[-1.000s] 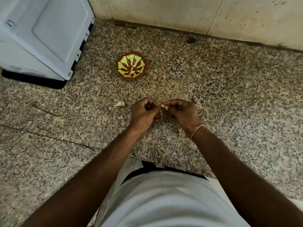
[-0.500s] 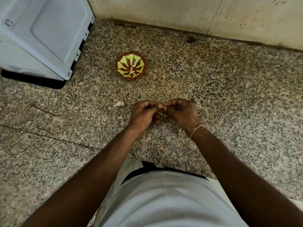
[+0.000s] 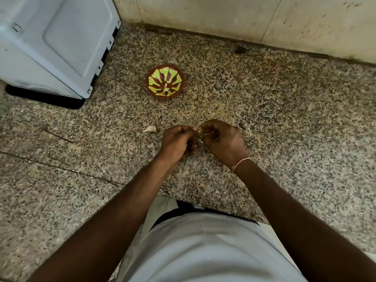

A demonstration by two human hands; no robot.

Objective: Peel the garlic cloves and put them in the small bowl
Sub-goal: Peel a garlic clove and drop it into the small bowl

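Now the two hands sit a touch closer together than half a second ago, and the pale sliver that showed between the fingertips a second ago is almost swallowed by them, which I take to mean the skin of this garlic clove (image 3: 198, 131) is being worked loose rather than already off. The left hand (image 3: 176, 143) pinches the clove between thumb and forefinger; the right hand (image 3: 223, 140) curls in from the other side, its grip narrow and closed on the same small piece, fingertips of both hands touching just in front of the small bowl (image 3: 165, 82). How much skin remains I cannot tell, since the clove is mostly hidden by the fingers. A second clove (image 3: 150, 129), unpeeled by the look of it, lies on the table (image 3: 284, 123) nearer the person than the small bowl and just to the left of the left hand, apart from it. Inside the small bowl a few pale bits rest on the green and red pattern, likely cloves already done, so the task seems partly through. Well left of the small bowl stands a grey appliance (image 3: 59, 41). On the right wrist is a thin thread band (image 3: 239, 163).
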